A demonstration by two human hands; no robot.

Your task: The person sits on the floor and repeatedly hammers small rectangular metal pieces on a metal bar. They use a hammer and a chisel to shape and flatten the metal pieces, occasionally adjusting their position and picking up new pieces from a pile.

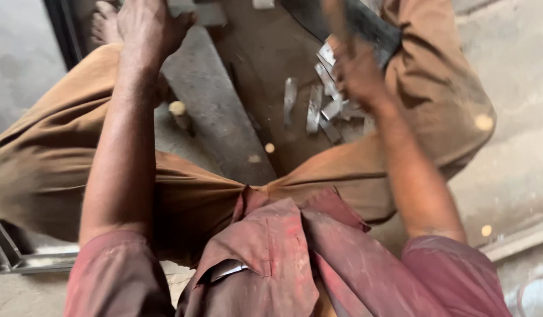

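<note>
Left hand (147, 26) at 11 o'clock grips a metal bar (210, 100); right hand (356, 73), blurred, fingers unclear, touches metal strips (313, 108) at 1 o'clock.

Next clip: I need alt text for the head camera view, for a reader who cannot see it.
Seen from above, a seated person's right hand, blurred, reaches into a pile of small flat metal pieces on the floor between the knees. The left hand rests on a long grey metal bar.

I count about six flat metal strips (314, 108) by my right hand (356, 73), and one grey slab (215, 108).
</note>
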